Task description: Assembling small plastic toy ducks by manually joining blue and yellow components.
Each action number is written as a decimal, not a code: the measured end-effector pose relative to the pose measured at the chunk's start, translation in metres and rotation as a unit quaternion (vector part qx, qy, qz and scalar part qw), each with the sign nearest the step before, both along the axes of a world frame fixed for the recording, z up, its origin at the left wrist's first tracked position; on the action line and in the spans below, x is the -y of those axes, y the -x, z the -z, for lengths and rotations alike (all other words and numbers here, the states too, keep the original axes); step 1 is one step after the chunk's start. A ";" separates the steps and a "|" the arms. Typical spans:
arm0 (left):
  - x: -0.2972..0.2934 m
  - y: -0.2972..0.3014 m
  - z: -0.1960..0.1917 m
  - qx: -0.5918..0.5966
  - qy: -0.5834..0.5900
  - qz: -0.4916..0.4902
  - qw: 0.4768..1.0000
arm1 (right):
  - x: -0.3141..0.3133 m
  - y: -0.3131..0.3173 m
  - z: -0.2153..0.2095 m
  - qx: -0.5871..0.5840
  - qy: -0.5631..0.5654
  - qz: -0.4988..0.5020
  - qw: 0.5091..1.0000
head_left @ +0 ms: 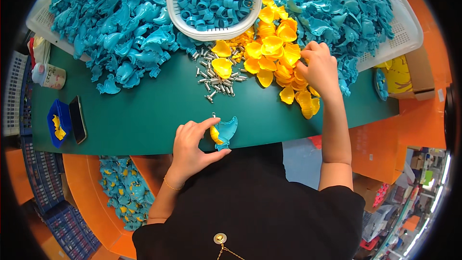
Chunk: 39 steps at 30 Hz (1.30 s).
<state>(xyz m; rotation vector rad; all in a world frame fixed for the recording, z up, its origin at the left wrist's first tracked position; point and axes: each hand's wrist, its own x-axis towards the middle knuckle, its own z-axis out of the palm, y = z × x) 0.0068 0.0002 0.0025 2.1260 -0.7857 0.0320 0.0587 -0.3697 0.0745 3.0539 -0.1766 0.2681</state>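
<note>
My left hand (191,147) grips a teal curved plastic shell (228,132) between thumb and fingers, close to the table's near edge. A yellow shell piece (216,135) is fitted at its left side, and a small metal pin (214,115) sticks up at its top. Over the right side of the yellow plastic shells (273,45), my right hand (319,67) has its fingers curled and pinched on a yellow shell (292,54) of the heap. To the left of that heap lie several loose metal pins (221,86).
Teal shells (130,24) are heaped at the far left, more teal shells (337,9) at the far right. Between them stands a white basket (211,33) of teal rings. A phone (78,119), blue tray (60,137) and jar (49,76) sit left. Below is an orange-lined bin (84,183).
</note>
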 end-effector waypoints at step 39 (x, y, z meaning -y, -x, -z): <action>-0.002 -0.003 -0.002 -0.026 0.004 -0.002 1.000 | -0.142 0.062 0.049 0.035 -0.393 -0.295 0.870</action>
